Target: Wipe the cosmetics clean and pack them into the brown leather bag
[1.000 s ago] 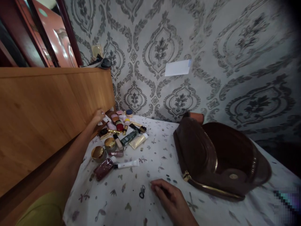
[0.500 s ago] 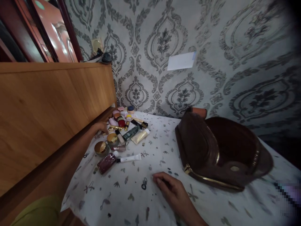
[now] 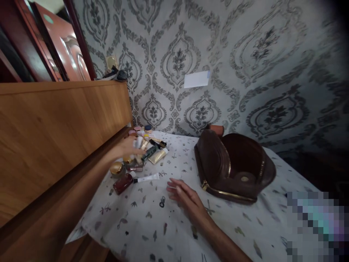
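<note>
**Left hand (image 3: 128, 146) over the makeup pile (image 3: 158, 156), right hand (image 3: 188, 199) near the brown bag (image 3: 211, 156)**

The two hands are well apart. The left, well left of the bag, has its fingers curved by a blurred pale item (image 3: 138, 142); whether they grip it, I cannot tell. The right, just left of the bag's near corner, has its fingers loosely spread.

Left of the bag, the pile includes a dark green tube (image 3: 149, 153) and a blue-lidded jar (image 3: 148, 128). On the bag's side of the left forearm lie a white tube (image 3: 148, 178), a dark red bottle (image 3: 123, 183) and a gold-lidded jar (image 3: 116, 168). The bag gapes.

A white printed cloth (image 3: 136, 225) covers the counter, leaving a wide strip between pile and bag; its left edge lies far from the bag. Beyond that edge stands a wooden panel (image 3: 68, 120); behind the bag rises a patterned wall (image 3: 177, 54).
</note>
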A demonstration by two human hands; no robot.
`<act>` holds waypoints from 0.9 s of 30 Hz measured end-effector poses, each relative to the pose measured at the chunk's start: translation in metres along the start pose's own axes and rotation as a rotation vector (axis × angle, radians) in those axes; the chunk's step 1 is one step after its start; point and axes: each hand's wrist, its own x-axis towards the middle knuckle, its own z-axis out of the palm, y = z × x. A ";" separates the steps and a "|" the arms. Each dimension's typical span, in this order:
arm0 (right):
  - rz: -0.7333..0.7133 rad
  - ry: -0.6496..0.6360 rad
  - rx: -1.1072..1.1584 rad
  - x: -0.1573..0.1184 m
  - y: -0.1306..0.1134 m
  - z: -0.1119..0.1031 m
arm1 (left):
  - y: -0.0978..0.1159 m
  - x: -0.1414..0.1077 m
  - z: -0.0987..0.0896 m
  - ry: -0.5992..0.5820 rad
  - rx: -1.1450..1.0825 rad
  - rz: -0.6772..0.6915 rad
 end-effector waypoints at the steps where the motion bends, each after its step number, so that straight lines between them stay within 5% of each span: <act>1: 0.041 -0.007 0.137 0.000 -0.003 0.004 | 0.012 -0.015 0.024 -0.072 0.016 0.022; 4: 0.104 -0.044 0.449 0.000 -0.011 0.010 | 0.039 -0.060 0.097 -0.213 0.200 0.149; 7: 0.074 -0.012 0.544 -0.003 -0.012 0.000 | 0.053 -0.091 0.147 -0.192 0.376 0.173; 10: 0.064 0.062 0.558 -0.007 -0.003 -0.015 | 0.057 -0.108 0.171 -0.151 0.392 0.316; 13: 0.044 0.085 0.510 -0.008 0.010 -0.020 | 0.061 -0.112 0.182 -0.191 0.336 0.622; 15: 0.050 0.082 0.475 -0.008 0.015 -0.015 | 0.063 -0.108 0.185 -0.228 0.258 0.711; 17: 0.064 0.077 0.472 -0.009 0.015 -0.009 | 0.062 -0.096 0.184 -0.225 0.180 0.651; 22: 0.185 0.051 0.622 -0.017 0.002 -0.004 | 0.034 -0.060 0.179 -0.194 -0.210 0.199; 27: 0.222 0.067 0.759 -0.021 -0.010 -0.005 | 0.010 -0.063 0.193 -0.212 -0.464 -0.007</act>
